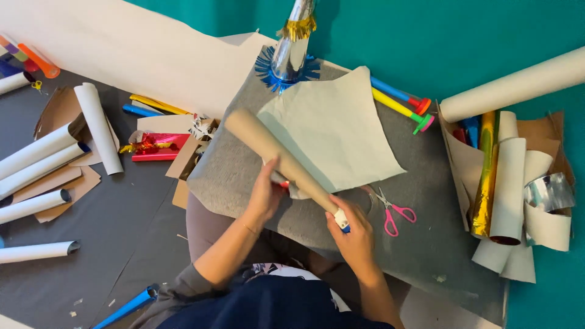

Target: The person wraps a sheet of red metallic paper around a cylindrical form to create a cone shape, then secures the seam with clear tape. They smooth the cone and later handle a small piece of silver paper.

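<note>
Paper cone (277, 155) is being gripped mid-length by left hand (265, 194) and at its tip by right hand (353, 234), over grey board (244, 167). Seam is risking unrolling if grip is being loosened; scissors (393, 213) lying near.

I'm on the floor of a home craft corner, a grey board (244, 176) across my lap. Paper rolls (36, 155) lie everywhere, foil rolls (485, 176) are heaped at my side, pink scissors (393, 213) sit close, and card scraps (58, 183) litter the dark mat (122, 244).
</note>
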